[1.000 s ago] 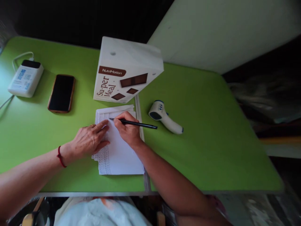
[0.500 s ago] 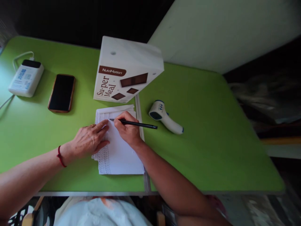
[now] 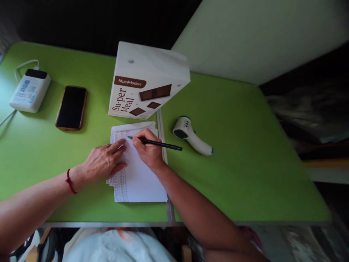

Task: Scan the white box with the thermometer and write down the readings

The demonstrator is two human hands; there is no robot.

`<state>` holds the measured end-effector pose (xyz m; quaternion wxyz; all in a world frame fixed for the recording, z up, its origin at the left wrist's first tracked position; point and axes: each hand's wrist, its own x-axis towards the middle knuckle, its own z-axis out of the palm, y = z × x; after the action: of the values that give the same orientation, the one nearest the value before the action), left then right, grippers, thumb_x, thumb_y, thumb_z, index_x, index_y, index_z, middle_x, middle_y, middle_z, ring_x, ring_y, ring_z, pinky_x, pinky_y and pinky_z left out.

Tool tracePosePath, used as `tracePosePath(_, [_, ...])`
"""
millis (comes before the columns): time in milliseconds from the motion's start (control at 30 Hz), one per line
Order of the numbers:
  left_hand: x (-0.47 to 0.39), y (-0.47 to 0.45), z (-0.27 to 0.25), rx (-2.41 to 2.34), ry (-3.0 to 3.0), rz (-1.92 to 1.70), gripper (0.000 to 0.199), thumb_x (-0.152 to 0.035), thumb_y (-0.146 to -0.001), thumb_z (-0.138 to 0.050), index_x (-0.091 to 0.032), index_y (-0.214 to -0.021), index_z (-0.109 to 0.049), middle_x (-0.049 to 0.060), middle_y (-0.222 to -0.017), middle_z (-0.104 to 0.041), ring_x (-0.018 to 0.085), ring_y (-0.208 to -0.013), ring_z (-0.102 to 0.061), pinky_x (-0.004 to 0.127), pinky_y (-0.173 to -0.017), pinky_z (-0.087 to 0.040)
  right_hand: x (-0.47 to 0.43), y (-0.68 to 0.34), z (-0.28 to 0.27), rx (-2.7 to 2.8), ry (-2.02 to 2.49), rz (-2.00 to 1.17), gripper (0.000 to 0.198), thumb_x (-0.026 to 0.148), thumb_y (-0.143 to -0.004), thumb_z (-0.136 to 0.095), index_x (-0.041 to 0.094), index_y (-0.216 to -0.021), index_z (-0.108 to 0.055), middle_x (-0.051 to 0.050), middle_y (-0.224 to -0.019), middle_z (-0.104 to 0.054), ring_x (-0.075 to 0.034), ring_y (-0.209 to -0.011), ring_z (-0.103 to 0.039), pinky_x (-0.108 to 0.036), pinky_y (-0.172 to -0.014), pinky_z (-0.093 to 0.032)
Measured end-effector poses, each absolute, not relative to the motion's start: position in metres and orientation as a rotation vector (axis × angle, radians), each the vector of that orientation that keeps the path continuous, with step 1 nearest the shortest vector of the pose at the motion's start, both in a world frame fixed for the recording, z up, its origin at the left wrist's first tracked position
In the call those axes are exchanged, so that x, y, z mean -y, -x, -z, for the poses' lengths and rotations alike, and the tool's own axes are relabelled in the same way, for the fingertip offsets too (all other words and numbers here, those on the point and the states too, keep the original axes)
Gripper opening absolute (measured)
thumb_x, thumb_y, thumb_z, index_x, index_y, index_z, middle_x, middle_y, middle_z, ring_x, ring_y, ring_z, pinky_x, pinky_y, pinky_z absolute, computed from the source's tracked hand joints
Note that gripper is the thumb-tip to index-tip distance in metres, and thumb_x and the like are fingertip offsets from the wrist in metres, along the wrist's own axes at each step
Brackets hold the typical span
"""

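Note:
A stack of white paper sheets (image 3: 144, 182) lies on the table, with rows of handwriting down its left part. My left hand (image 3: 107, 160) rests flat on the written side, fingers stretched out and apart, partly covering the lines. Pinched in my right hand (image 3: 149, 149) is a black pen (image 3: 166, 145), its tip touching or just over the upper part of the top sheet, close to my left fingertips. The pen's back end slants out to the right. Part of the sheets is hidden under both hands.
A white NutriMotion box (image 3: 148, 80) stands just behind the paper. To the right lies a white infrared thermometer (image 3: 192, 135). At the left are a smartphone (image 3: 71, 108) and a white power bank (image 3: 30, 90) with cables. The green table (image 3: 245, 163) has a seam near the paper.
My right hand and the pen tip have shifted very slightly to the right and up. My left hand stays in place.

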<state>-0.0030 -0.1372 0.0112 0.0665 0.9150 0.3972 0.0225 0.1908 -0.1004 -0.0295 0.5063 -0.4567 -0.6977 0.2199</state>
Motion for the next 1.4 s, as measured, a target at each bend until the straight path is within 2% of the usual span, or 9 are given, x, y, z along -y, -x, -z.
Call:
tracePosePath(133, [0.1376,0.0033,-0.0108,-1.197,-2.757,-0.087,0.042,-0.037,-0.1,-0.058,-0.011,-0.133,-0.06,0.018,-0.148,-0.053,0.025,-0.095,-0.072,0.035,-0.071,-0.062,0.1006,-0.1913,0.0284,1.688,1.063,-0.562,0.017,0.02,-0.087,-0.055,0.019,-0.07,-0.051,0.005,-0.059,-0.052,-0.008,-0.054,-0.046,-0.02,-0.054,-0.038])
tracePosePath(367, [0.1372,0.0024,-0.0136,-1.202,-2.759,-0.042,0.043,-0.038,-0.101,-0.056,-0.011,-0.134,-0.059,0.016,-0.149,-0.052,0.025,-0.095,-0.072,0.037,-0.071,-0.061,0.1007,-0.1916,0.0286,1.675,1.168,-0.593,0.02,0.029,-0.087,-0.054,0.02,-0.07,-0.052,0.003,-0.06,-0.053,-0.01,-0.055,-0.046,-0.021,-0.054,-0.039])
tracePosePath(633, [0.1362,0.0019,-0.0152,-1.202,-2.771,-0.019,0.042,-0.039,-0.101,-0.056,-0.011,-0.132,-0.06,0.014,-0.15,-0.052,0.026,-0.095,-0.072,0.038,-0.07,-0.061,0.1007,-0.1903,0.0289,1.652,1.153,-0.535,0.019,0.027,-0.087,-0.053,0.019,-0.07,-0.052,0.004,-0.06,-0.053,-0.009,-0.055,-0.046,-0.021,-0.056,-0.04])
tracePosePath(1400, [0.1367,0.0031,-0.0145,-1.203,-2.744,-0.044,0.042,-0.037,-0.1,-0.057,-0.011,-0.133,-0.059,0.02,-0.146,-0.054,0.027,-0.095,-0.072,0.036,-0.071,-0.062,0.1018,-0.1917,0.0297,1.576,1.184,-0.481,0.019,0.027,-0.084,-0.054,0.02,-0.067,-0.052,0.004,-0.057,-0.053,-0.01,-0.053,-0.046,-0.021,-0.054,-0.039])
